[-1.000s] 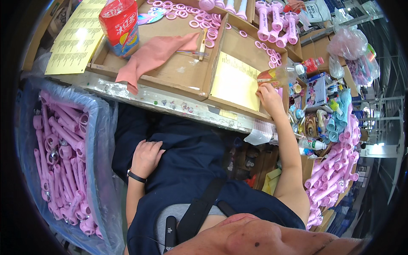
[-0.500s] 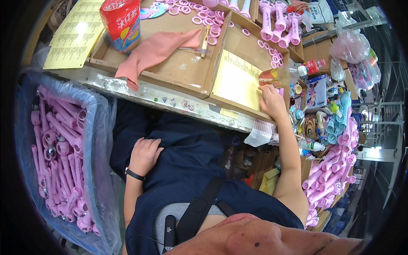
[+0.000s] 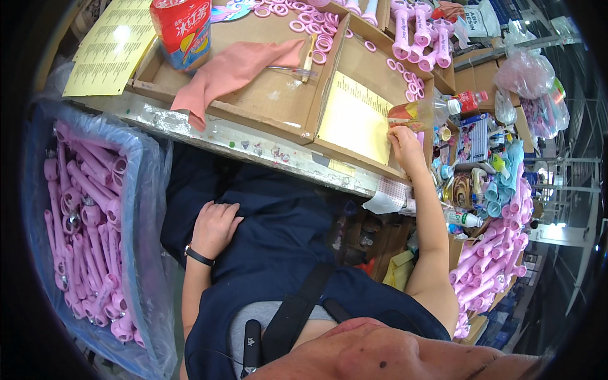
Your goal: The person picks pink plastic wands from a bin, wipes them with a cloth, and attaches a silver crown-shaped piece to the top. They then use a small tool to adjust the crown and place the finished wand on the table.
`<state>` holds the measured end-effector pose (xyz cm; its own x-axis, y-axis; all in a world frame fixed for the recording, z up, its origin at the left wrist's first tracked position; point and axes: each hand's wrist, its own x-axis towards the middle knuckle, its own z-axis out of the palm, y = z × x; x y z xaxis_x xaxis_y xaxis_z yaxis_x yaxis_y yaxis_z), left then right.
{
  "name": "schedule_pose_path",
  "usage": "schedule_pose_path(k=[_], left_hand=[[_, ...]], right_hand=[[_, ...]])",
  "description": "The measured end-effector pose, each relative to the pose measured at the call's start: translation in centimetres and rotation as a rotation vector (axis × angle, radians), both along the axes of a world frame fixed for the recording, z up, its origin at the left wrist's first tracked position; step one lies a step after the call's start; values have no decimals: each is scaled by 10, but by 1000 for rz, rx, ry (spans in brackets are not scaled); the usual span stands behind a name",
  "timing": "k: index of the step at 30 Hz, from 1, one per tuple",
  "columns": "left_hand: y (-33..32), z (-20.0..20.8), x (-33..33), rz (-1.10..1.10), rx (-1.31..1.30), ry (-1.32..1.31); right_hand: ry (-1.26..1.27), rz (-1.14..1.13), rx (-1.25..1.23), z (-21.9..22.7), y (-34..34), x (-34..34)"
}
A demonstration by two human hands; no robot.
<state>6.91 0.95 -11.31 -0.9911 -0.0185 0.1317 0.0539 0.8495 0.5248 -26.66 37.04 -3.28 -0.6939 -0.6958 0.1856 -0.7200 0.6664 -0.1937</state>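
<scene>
The right hand (image 3: 408, 151) is in the right half of the frame, at the right edge of a yellow sheet (image 3: 354, 120) printed with lines of text. Its fingers are curled close together at that edge, beside the lower end of a clear bottle (image 3: 423, 114) with a white cap lying on its side; whether they pinch the sheet or touch the bottle, I cannot tell. The sheet lies in the near part of a shallow cardboard tray (image 3: 364, 66), right of the frame's upper middle, with pink rings (image 3: 405, 79) further up in the same tray.

The left hand (image 3: 215, 228) lies palm down on the dark trousers (image 3: 272, 202), left of centre, its fingers loosely bent and side by side, with nothing seen in its grip. A black band (image 3: 200, 255) circles that wrist.

In the upper left, a second tray (image 3: 278, 120) holds a salmon cloth (image 3: 244, 69) draped over its near wall, a red and blue container (image 3: 183, 35) and more pink rings. Further left lie other yellow sheets (image 3: 107, 57). A blue plastic liner (image 3: 144, 209) at the left edge surrounds a heap of pink handles (image 3: 95, 244); another pile of pink parts (image 3: 487, 266) fills the lower right.
</scene>
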Motion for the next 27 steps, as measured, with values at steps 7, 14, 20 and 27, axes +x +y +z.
schedule_pose_path(k=[7, 14, 20, 27], left_hand=[[0, -2, 0, 1, -8, -9], [1, -3, 0, -4, 5, -4], [2, -4, -1, -6, 2, 3], [3, -4, 0, 5, 2, 18]], right_hand=[[-186, -81, -131, -4, 9, -4], [-308, -165, -197, -6, 18, -5], [-315, -165, -171, -3, 19, -7], [-349, -195, -145, -1, 17, -9]])
